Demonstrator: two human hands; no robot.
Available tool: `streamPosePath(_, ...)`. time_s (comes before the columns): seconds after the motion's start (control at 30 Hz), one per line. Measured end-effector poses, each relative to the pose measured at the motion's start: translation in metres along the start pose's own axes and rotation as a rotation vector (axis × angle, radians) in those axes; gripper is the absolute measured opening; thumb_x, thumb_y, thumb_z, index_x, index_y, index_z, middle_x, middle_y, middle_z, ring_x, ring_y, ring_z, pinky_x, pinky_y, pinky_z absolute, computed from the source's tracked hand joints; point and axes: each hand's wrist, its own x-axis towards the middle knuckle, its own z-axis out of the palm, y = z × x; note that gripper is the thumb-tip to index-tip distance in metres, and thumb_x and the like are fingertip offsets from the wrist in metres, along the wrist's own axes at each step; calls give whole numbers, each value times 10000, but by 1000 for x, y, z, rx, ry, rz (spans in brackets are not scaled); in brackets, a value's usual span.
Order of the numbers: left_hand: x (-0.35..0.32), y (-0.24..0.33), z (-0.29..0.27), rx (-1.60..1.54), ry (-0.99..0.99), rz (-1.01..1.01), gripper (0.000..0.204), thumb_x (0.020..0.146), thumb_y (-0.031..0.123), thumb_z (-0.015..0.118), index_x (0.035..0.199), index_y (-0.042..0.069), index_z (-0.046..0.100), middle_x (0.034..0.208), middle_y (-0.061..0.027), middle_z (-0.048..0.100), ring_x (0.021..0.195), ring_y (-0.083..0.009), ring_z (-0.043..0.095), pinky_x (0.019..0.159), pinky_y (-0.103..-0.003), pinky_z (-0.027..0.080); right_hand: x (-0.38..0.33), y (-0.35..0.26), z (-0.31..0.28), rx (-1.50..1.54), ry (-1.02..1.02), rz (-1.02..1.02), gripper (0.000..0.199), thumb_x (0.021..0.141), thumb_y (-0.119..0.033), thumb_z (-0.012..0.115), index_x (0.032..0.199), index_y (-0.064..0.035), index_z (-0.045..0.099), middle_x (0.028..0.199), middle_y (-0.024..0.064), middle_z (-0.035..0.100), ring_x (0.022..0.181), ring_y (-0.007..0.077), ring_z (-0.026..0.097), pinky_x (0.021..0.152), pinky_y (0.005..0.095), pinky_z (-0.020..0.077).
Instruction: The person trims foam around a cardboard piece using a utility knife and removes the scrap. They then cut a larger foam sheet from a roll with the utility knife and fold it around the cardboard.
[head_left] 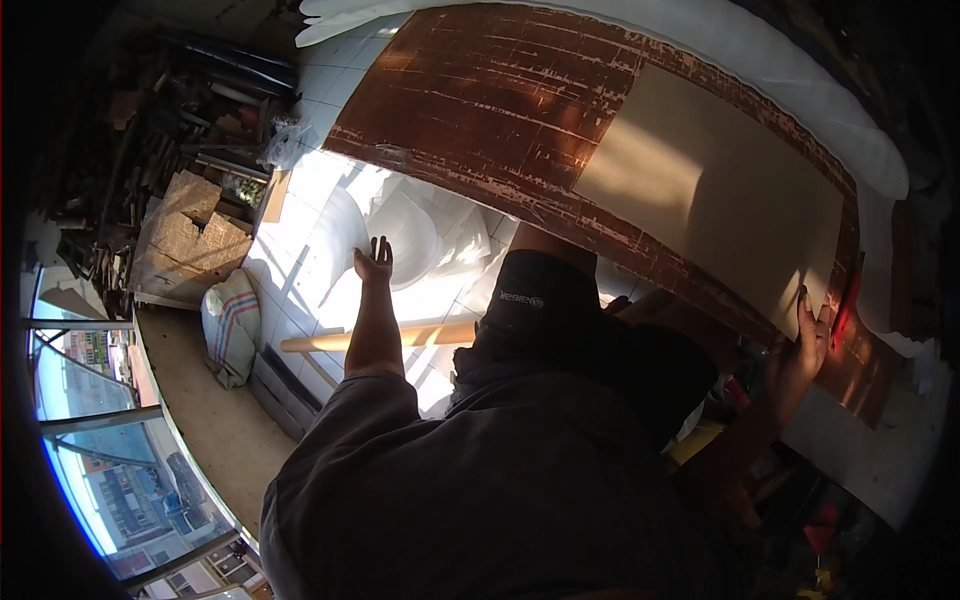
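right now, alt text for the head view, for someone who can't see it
A person's right hand is at the corner of a tan sheet on a brown surface, near a red object. Their left hand is open above white sheeting on a tiled floor.

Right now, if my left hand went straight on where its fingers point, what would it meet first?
Your left hand would probably meet the near edge of the worn brown board, passing over the white sheeting; the hand's height is unclear.
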Motion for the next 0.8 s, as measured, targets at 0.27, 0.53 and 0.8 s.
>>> streamPosePath(0.27,-18,-122,-22,116,92,-312,542,1200,480,482,1571,86,453,1474,-242,692,1249,-461,743,986,-527,667,1,0,-2,-55,-48,-38,825,1025,-183,809,1696,66,399,1433,182,698,1248,234,721,1064,370,583)
streamPosePath(0.53,-31,-146,-40,334,197,34,363,1128,154,581,1473,205,682,1077,-169,802,883,-308,831,570,-321,630,-4,-2,4,7,-71,-27,700,1054,-164,774,1649,40,466,1394,142,730,1250,219,729,1073,367,582)
streamPosePath(0.8,-19,-74,-39,508,-156,28,353,1131,164,654,1480,188,705,1168,-128,784,976,-293,826,648,-309,570,-3,3,0,42,19,-19,576,1104,-117,680,1633,30,507,1531,159,661,1378,244,673,1161,398,554)
